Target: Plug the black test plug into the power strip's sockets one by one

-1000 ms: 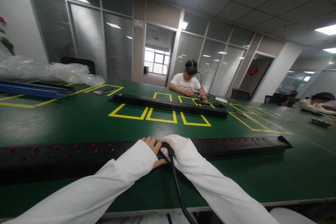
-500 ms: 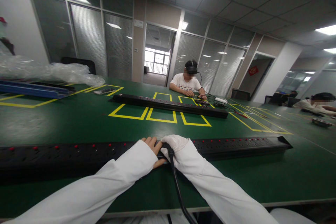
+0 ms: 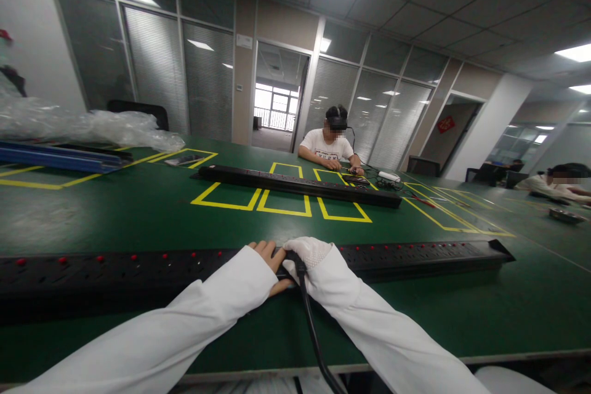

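A long black power strip [image 3: 406, 258] with a row of red switches or lights lies across the green table in front of me. My bare left hand [image 3: 268, 257] is wrapped over the strip near its middle, fingers on top and thumb along the near side. Right beside it, my right hand [image 3: 310, 253], in a white dotted glove, is closed around a black plug [image 3: 299, 266] at the strip. From the plug a thick black cable [image 3: 315, 338] runs down past the table's near edge. The plug's front end is hidden by my hands.
Farther back lies a second black power strip [image 3: 295, 184] across yellow tape outlines. Blue rails [image 3: 60, 157] and clear plastic wrap [image 3: 115, 126] are at the left. A person [image 3: 327, 144] sits opposite; another person [image 3: 563, 181] is at the right, near a metal dish [image 3: 566, 216].
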A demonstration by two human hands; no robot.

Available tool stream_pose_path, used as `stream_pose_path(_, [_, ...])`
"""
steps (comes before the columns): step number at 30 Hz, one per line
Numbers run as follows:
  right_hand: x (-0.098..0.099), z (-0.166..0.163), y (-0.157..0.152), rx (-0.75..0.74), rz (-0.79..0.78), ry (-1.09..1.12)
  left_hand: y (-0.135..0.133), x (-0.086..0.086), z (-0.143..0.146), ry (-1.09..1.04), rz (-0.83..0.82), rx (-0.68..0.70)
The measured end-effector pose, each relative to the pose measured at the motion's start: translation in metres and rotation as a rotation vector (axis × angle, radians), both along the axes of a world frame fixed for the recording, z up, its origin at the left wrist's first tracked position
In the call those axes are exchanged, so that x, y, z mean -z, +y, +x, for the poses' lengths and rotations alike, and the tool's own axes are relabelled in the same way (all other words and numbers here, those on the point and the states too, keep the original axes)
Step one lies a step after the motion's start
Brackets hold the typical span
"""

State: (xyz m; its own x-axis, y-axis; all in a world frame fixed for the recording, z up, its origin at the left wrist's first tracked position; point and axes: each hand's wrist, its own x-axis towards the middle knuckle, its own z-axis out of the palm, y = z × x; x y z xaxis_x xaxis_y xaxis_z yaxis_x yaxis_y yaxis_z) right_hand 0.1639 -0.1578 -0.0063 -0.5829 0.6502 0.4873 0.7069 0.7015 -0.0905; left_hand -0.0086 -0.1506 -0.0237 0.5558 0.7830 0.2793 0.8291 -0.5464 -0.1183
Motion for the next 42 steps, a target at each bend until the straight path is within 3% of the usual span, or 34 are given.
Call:
stream_pose_path(10, [0.002,0.001,-0.001,0.012,0.0,0.043,0.005,0.006,0.001,0.004,-0.013,-0.01])
stream_pose_path(19, [0.022,0.002,0.018,0.029,0.078,-0.037,-0.001,-0.003,0.002,0.018,-0.05,-0.034])
stream_pose_path(22, [0.014,0.003,0.014,0.024,0.047,0.185,-0.001,-0.004,0.002,0.026,-0.07,-0.04])
stream_pose_path(25, [-0.001,0.008,0.011,0.127,-0.15,0.511,0.0,-0.005,0.002,0.048,-0.12,-0.044])
stream_pose_path(27, [-0.009,0.012,0.013,0.146,-0.256,0.581,0.001,-0.005,0.002,0.05,-0.125,-0.027])
stream_pose_path(35, [-0.009,0.024,0.024,0.129,-0.312,0.477,-0.001,-0.005,0.003,0.013,-0.067,-0.03])
stream_pose_path(42, [-0.018,0.041,0.019,0.213,-0.311,0.29,-0.001,-0.007,0.004,0.039,-0.099,-0.054])
